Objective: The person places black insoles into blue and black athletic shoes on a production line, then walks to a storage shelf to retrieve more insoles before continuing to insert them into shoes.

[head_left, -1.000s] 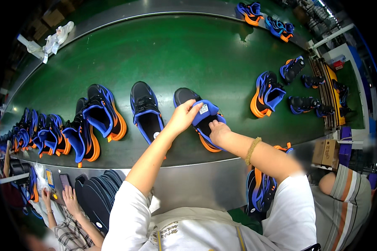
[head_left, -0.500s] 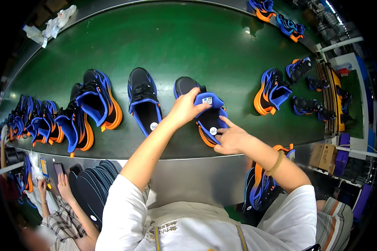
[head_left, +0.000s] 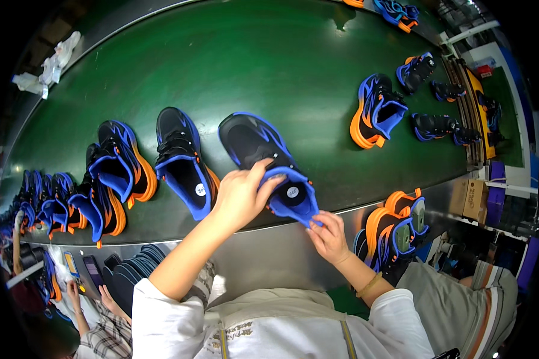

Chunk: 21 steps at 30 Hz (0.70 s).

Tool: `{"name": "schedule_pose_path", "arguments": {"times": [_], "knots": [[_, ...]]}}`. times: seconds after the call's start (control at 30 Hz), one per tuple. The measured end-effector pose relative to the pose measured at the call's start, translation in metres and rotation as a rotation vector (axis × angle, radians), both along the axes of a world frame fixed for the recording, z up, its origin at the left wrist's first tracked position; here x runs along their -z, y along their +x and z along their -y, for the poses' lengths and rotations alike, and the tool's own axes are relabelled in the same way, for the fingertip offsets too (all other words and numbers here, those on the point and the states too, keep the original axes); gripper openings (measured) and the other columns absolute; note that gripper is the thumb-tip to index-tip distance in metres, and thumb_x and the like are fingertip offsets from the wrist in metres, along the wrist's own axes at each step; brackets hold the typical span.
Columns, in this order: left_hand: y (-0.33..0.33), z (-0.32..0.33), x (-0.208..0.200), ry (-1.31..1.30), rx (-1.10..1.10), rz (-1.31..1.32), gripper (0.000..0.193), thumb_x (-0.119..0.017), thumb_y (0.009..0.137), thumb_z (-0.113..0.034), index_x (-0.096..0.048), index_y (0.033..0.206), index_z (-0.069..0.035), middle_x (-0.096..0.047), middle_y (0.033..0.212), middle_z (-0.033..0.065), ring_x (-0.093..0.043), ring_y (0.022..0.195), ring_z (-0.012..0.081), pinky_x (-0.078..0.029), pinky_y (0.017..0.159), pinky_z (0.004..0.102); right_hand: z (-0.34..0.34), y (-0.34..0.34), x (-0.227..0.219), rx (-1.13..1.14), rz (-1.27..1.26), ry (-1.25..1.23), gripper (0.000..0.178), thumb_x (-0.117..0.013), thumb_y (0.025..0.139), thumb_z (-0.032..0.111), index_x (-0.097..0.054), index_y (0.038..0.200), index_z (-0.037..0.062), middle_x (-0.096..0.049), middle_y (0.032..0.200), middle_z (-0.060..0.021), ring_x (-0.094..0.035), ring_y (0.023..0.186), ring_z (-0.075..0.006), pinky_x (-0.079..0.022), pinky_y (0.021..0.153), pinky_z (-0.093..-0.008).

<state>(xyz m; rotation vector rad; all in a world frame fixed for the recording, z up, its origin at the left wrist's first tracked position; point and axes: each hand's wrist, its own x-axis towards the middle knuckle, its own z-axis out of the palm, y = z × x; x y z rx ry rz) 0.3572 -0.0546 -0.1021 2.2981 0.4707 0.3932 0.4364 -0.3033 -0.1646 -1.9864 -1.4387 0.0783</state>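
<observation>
A black sneaker [head_left: 254,140] with blue trim tilts toward me over the near side of the green belt. My left hand [head_left: 241,194] is closed on its tongue and lace area, the thumb at the blue collar. At the heel, my right hand [head_left: 329,234] pinches the blue heel tab between thumb and fingers. Inside the shoe, a round white sticker [head_left: 293,192] shows on the insole. Just left of my left hand, a matching sneaker [head_left: 178,149] rests on the belt, with a similar sticker inside.
Several black, blue and orange sneakers [head_left: 115,164] line the belt's left end; another sneaker [head_left: 374,110] stands to the right. Stacked insoles [head_left: 139,263] lie below left, near a co-worker's hand [head_left: 111,299]. More sneakers [head_left: 389,230] sit below right, by a cardboard box [head_left: 474,200].
My right hand has moved from the shoe's side opening to its heel tab. The tongue, earlier folded out with its label showing, now lies back under my left hand. The head view has shifted.
</observation>
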Motion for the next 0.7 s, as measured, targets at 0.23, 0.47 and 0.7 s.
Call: {"name": "schedule_pose_path", "arguments": {"times": [0.23, 0.47, 0.7], "knots": [[-0.018, -0.073, -0.03, 0.346, -0.261, 0.022, 0.023, -0.057, 0.083, -0.017, -0.058, 0.1, -0.001, -0.061, 0.076, 0.0205, -0.062, 0.069, 0.0278, -0.048, 0.059, 0.0339, -0.026, 0.069, -0.022, 0.553, -0.002, 0.028, 0.071, -0.066, 0.072, 0.019, -0.03, 0.132, 0.005, -0.025, 0.135, -0.0208, -0.028, 0.123, -0.0373, -0.024, 0.097, -0.0472], [-0.091, -0.045, -0.074, -0.099, -0.344, 0.18, 0.012, -0.056, 0.084, -0.006, -0.059, 0.091, 0.003, -0.057, 0.073, 0.0026, -0.051, 0.062, 0.0075, -0.041, 0.054, 0.0198, -0.026, 0.213, 0.013, 0.791, -0.154, -0.069, 0.051, -0.069, 0.071, 0.027, -0.042, 0.113, 0.0144, -0.026, 0.134, -0.0252, -0.038, 0.117, -0.0396, -0.033, 0.094, -0.0434], [-0.213, 0.056, -0.02, -0.19, -0.424, -0.047, 0.006, -0.061, 0.076, -0.004, -0.057, 0.077, 0.001, -0.046, 0.062, 0.0045, -0.044, 0.052, 0.0108, -0.035, 0.047, 0.0238, -0.045, 0.211, -0.116, 0.635, -0.343, -0.1, 0.035, -0.067, 0.074, 0.029, -0.053, 0.094, 0.0037, -0.062, 0.089, -0.016, -0.06, 0.086, -0.0288, -0.046, 0.076, -0.035]]}}
